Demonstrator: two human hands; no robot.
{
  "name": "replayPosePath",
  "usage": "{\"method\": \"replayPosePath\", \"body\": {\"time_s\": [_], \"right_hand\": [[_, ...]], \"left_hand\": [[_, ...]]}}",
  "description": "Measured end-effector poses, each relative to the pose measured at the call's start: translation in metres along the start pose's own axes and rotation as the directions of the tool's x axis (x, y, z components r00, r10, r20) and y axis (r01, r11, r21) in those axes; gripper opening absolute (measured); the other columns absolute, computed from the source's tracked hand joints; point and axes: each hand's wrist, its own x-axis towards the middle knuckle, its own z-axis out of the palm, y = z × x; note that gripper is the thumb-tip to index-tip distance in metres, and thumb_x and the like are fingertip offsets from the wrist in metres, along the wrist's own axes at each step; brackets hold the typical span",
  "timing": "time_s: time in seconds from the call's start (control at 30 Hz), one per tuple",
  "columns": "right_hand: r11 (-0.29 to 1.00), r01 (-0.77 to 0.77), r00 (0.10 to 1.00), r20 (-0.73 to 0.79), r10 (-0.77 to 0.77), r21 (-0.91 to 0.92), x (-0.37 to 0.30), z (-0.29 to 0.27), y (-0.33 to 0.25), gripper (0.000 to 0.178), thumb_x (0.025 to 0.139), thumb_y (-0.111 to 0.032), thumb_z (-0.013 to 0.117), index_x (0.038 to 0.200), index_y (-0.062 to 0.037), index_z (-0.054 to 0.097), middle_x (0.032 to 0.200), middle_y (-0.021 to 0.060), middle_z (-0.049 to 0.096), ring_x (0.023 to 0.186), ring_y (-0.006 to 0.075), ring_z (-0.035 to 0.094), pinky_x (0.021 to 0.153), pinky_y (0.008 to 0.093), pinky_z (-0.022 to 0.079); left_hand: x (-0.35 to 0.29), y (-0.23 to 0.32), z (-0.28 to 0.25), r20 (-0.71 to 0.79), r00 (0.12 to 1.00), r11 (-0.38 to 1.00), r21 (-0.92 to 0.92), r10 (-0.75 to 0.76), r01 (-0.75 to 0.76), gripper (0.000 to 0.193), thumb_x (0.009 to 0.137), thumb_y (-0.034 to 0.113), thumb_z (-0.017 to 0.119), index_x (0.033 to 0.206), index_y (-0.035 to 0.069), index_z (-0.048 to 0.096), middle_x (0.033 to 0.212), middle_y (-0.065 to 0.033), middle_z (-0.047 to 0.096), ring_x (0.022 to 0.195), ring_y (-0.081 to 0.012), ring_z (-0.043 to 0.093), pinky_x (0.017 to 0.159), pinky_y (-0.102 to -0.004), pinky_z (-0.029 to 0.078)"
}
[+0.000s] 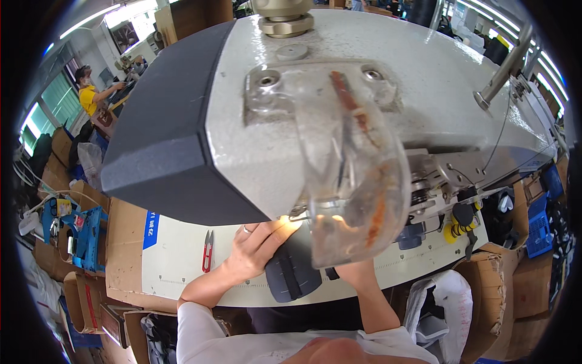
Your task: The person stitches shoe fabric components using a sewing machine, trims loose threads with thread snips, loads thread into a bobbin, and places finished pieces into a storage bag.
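Left hand (257, 246) flat, fingers extended, pressing dark padded piece (291, 270) under sewing machine head (315, 109). Right hand behind clear guard (354, 194); finger state undeterminable. Red snips (207, 250) at 9 o'clock of left hand.

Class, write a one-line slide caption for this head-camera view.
Left hand presses a dark padded piece under the sewing machine, red thread snips nearby.

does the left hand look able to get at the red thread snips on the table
Probably yes. The red thread snips lie in the open on the white table, just left of the left hand, which rests on the dark piece. Nothing sits between them.
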Motion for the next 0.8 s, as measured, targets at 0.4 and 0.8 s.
{"method": "replayPosePath", "body": {"time_s": [0.4,0.8], "right_hand": [[0.854,0.241,0.967,0.043,-0.249,-0.461,-0.007,0.004,-0.008,0.017,0.080,-0.008,0.071,0.091,-0.0029,0.060,0.083,0.0063,0.059,0.073,0.0185,0.058,0.067,0.0333,0.047],[0.980,0.176,0.982,-0.093,-0.167,0.093,-0.008,0.019,-0.001,0.031,0.081,-0.001,0.070,0.108,-0.0015,0.053,0.082,0.0029,0.066,0.069,0.0089,0.061,0.060,0.0253,0.049]], "left_hand": [[-0.002,0.002,0.003,-0.010,1.000,0.998,0.066,0.020,-0.019,0.040,0.063,0.004,0.066,0.102,0.000,0.068,0.095,-0.0100,0.064,0.076,-0.0219,0.059,0.063,-0.0293,0.051],[0.002,0.013,-0.007,-0.098,0.995,0.992,-0.126,0.000,-0.012,0.034,0.063,0.009,0.070,0.096,-0.001,0.071,0.090,-0.0119,0.065,0.084,-0.0271,0.066,0.074,-0.0330,0.056]]}}
